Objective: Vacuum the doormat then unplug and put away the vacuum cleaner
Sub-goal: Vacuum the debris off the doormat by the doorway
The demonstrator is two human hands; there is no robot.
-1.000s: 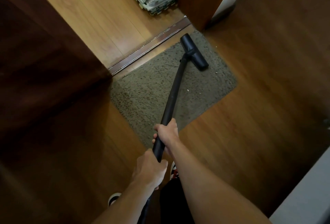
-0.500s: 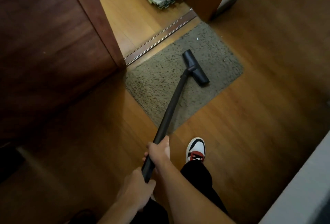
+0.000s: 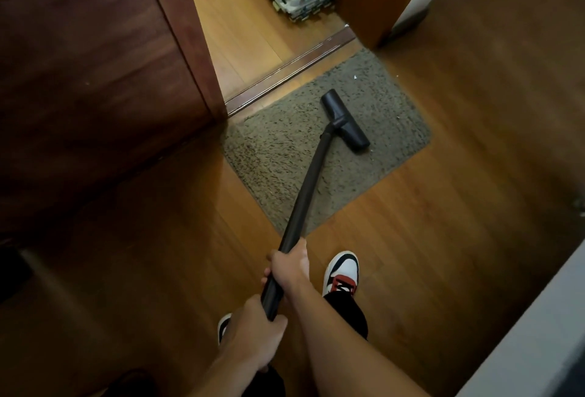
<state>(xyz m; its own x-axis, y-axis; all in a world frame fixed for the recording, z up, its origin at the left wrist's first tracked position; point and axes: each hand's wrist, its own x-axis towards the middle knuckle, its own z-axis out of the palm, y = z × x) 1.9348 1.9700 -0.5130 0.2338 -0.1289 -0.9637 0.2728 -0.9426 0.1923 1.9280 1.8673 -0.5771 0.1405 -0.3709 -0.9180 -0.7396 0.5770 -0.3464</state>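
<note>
Vacuuming step. Right hand (image 3: pixel 289 265) & left hand (image 3: pixel 253 330) both wrap the black pipe (image 3: pixel 311 181), left nearer the body. Brush head (image 3: pixel 345 121) sits on the doormat (image 3: pixel 278 149), approx. mid. White bit (image 3: pixel 355 77) lies by the far edge, so I'd push there next.

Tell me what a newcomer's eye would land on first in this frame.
The long black vacuum tube runs up the middle, its flat black nozzle resting on the shaggy grey-brown doormat by the doorway. Both hands grip the tube's near end, the right hand ahead of the left hand. A white, red and black sneaker stands on the wooden floor just right of them.
</note>
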